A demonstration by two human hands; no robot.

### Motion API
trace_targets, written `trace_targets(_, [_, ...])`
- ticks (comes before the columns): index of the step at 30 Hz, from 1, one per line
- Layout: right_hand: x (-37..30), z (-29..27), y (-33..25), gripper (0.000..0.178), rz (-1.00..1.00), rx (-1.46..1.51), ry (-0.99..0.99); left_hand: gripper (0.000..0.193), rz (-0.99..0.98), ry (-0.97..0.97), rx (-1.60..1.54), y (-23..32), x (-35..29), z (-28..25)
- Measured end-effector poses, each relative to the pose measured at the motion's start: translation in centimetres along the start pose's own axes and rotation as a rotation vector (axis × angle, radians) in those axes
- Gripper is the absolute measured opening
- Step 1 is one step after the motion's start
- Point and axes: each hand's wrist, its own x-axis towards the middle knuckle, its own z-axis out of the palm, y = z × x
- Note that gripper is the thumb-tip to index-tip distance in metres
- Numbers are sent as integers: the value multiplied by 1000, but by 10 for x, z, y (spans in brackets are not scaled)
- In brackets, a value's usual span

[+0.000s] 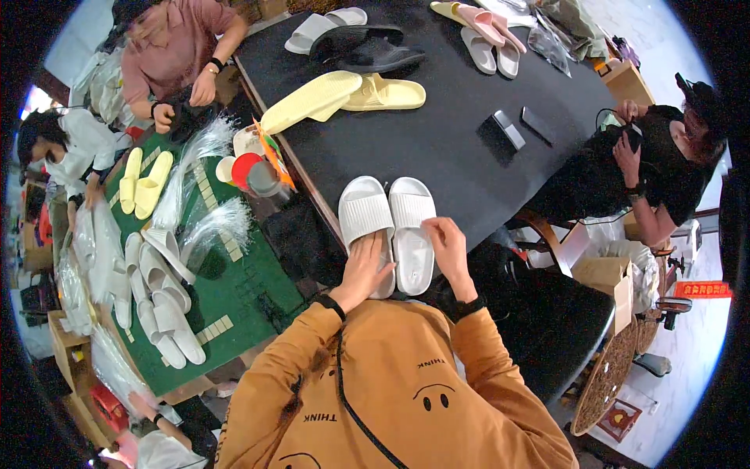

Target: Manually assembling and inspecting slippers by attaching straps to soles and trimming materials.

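A pair of white slide slippers lies side by side at the near edge of the black table, toes pointing away from me. My left hand point(364, 268) rests on the left slipper point(366, 216), its fingertips tucked under the ribbed strap and hidden there. The left thumb is stretched out toward the other shoe. At the outer side of the right slipper point(412, 209), my right hand point(448, 248) has thumb and bent fingers closed on the edge of the strap.
Yellow slippers point(384, 94), black slippers point(367, 59) and pink slippers point(480, 25) lie farther across the black table point(461, 141), near a phone point(508, 130). More white slippers point(162, 293) sit on a green table point(258, 301) at left. Several people work around.
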Motion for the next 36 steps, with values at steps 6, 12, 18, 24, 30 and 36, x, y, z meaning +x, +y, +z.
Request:
trace_targets(6, [19,-1,12,10,-14,93,-28,74,-75,2,69,10,15,9])
trace_targets(12, [23,3,14,11,-15,-17,-13,56,-202,72,148,14,27,22])
trace_targets(18, [51,12,34,18,-17,-19,128,50,-367,-53,32,11,49,22])
trace_targets(24, [88,27,54,27,114,-68,-7,50,-298,-9,123,-4,43,32])
trace_targets(30, [107,52,56,34,-54,-93,-111,53,-224,10,114,1,45,25])
trace_targets(36, [114,80,19,38,-324,-323,-268,66,-208,-49,75,-14,39,30])
